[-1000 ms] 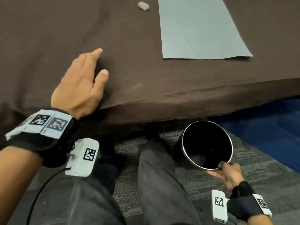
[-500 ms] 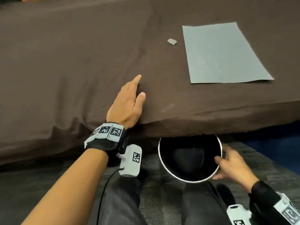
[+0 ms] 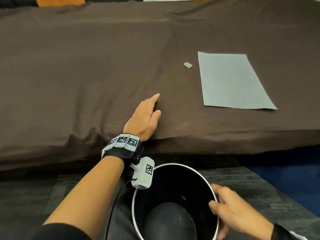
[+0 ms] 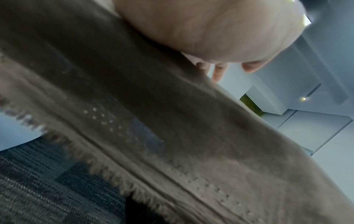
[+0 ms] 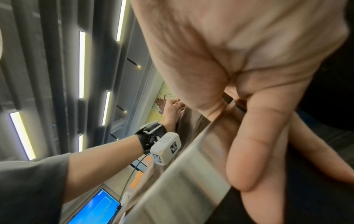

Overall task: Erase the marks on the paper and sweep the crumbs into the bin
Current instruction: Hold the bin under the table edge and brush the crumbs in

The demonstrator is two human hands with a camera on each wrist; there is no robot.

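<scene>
A grey sheet of paper (image 3: 232, 80) lies flat on the brown tablecloth (image 3: 86, 75), with a small grey eraser (image 3: 187, 64) just left of it. My left hand (image 3: 147, 116) rests flat on the cloth near the table's front edge, fingers straight, left of the paper. Below the edge, a black bin (image 3: 174, 201) with a metal rim sits over my lap. My right hand (image 3: 230, 212) grips the bin's right rim, thumb inside and fingers outside. The right wrist view shows the thumb (image 5: 254, 144) pressed against the rim (image 5: 184, 178). No crumbs are discernible.
The cloth's fringed edge (image 4: 107, 171) hangs over grey carpet (image 3: 26, 201). A blue surface (image 3: 294, 172) lies on the floor at the right. An orange thing (image 3: 60, 1) and a white strip sit at the table's far side. A lit screen (image 5: 95, 207) shows low in the right wrist view.
My right hand has brought the bin from the floor at the right up toward my lap, under the table's edge. The left hand stays flat on the cloth.
</scene>
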